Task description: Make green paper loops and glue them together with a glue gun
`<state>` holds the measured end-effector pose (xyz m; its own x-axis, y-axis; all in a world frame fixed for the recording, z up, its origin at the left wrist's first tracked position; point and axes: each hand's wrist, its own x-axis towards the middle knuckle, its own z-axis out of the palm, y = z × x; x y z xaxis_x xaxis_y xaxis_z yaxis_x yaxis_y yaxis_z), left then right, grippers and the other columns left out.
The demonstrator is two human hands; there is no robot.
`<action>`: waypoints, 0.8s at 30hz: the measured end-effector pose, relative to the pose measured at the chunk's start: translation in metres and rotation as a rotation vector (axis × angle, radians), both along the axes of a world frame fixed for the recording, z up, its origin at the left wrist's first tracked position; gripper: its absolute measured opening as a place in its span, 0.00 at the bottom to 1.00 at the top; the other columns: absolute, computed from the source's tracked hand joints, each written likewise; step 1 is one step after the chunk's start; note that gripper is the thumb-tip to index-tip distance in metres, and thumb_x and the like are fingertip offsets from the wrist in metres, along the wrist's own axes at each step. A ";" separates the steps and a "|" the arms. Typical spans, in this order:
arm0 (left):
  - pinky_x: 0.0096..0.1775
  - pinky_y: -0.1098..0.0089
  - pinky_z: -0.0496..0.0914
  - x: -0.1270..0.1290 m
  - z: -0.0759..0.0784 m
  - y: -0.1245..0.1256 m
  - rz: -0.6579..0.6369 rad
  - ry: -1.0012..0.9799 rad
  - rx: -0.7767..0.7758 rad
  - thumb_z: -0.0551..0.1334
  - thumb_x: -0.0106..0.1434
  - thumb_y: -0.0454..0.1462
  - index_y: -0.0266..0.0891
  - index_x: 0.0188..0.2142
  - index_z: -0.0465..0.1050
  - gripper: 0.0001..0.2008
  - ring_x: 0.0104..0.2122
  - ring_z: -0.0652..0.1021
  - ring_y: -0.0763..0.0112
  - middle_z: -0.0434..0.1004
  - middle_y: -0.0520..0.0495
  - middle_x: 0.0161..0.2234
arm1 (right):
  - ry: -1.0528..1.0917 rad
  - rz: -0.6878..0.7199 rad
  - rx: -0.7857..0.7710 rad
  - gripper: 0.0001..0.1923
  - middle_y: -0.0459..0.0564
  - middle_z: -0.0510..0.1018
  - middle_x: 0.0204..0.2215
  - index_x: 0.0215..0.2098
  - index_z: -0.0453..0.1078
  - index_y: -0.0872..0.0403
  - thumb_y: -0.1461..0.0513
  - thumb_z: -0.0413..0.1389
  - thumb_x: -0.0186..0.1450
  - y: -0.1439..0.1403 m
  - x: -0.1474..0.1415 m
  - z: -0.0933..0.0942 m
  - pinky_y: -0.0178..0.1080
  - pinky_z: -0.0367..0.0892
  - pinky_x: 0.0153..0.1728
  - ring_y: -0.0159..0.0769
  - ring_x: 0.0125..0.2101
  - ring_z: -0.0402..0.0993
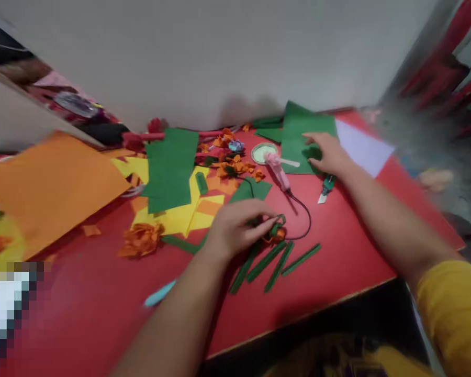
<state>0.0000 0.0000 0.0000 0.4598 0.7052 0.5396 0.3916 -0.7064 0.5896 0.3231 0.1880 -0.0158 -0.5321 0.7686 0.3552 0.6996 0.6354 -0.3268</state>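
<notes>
Just below and right of the centre of the frame, the left hand (237, 228) pinches a small green-and-orange paper piece (277, 230) between thumb and forefinger, low over the red table (349, 251). In the upper right, the right hand (329, 152) reaches over a green sheet (298, 125), its thumb and forefinger parted and gripping nothing visible; whether the fingertips touch the sheet, I cannot tell. A utility knife (328, 183) with its pale blade showing lies just below the right wrist, and a lilac sheet (363, 146) extends to the right of that hand. Between the hands, a pink glue gun (280, 177) lies with its upper end at a round dish (259, 154), and its dark cord (310, 220) loops down toward the pinched piece. Several green strips (272, 262) lie side by side below the left hand. Left of centre are another green sheet (172, 167), overlapping yellow paper (172, 222), and an orange paper flower (141, 240); a large orange sheet (55, 188) fills the left side.
</notes>
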 end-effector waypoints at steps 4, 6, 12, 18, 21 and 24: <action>0.36 0.74 0.75 0.001 -0.002 -0.001 0.009 0.001 0.020 0.71 0.73 0.34 0.40 0.40 0.83 0.03 0.33 0.85 0.71 0.87 0.49 0.34 | -0.208 -0.026 0.010 0.30 0.61 0.83 0.58 0.68 0.76 0.53 0.65 0.61 0.67 -0.005 -0.014 0.005 0.56 0.70 0.59 0.60 0.59 0.75; 0.36 0.74 0.75 0.002 -0.001 -0.001 0.009 0.007 0.026 0.71 0.73 0.34 0.40 0.40 0.83 0.03 0.32 0.84 0.72 0.87 0.50 0.34 | -0.319 -0.056 -0.010 0.27 0.63 0.81 0.57 0.66 0.79 0.53 0.66 0.59 0.70 -0.008 -0.019 0.009 0.51 0.71 0.50 0.59 0.56 0.76; 0.35 0.74 0.74 0.003 0.002 -0.001 0.020 0.021 0.035 0.71 0.74 0.34 0.41 0.40 0.83 0.03 0.30 0.83 0.73 0.86 0.51 0.33 | -0.457 -0.114 -0.100 0.23 0.59 0.83 0.54 0.61 0.83 0.50 0.67 0.54 0.73 -0.018 -0.029 0.022 0.45 0.63 0.37 0.49 0.45 0.79; 0.35 0.73 0.74 0.003 0.001 -0.001 0.018 0.005 0.026 0.71 0.73 0.34 0.41 0.40 0.83 0.03 0.31 0.83 0.72 0.87 0.50 0.34 | -0.442 -0.152 -0.091 0.20 0.56 0.86 0.52 0.57 0.83 0.52 0.67 0.58 0.71 -0.020 -0.031 0.027 0.45 0.62 0.37 0.49 0.45 0.80; 0.35 0.73 0.74 0.003 0.001 -0.001 0.021 0.012 0.021 0.71 0.73 0.34 0.41 0.40 0.83 0.03 0.30 0.83 0.72 0.87 0.50 0.33 | -0.438 -0.129 -0.083 0.26 0.56 0.86 0.56 0.65 0.80 0.50 0.67 0.57 0.71 -0.021 -0.030 0.026 0.45 0.62 0.37 0.49 0.45 0.81; 0.35 0.73 0.74 0.003 0.000 -0.001 0.025 0.021 0.022 0.71 0.73 0.34 0.41 0.39 0.83 0.03 0.31 0.83 0.72 0.86 0.50 0.33 | -0.453 -0.126 -0.078 0.19 0.55 0.86 0.54 0.55 0.84 0.50 0.66 0.58 0.71 -0.021 -0.029 0.027 0.45 0.61 0.37 0.48 0.45 0.81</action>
<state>0.0031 -0.0010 0.0004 0.4537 0.7050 0.5451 0.4215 -0.7087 0.5657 0.2939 0.1665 0.0114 -0.5212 0.8521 0.0476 0.8526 0.5224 -0.0142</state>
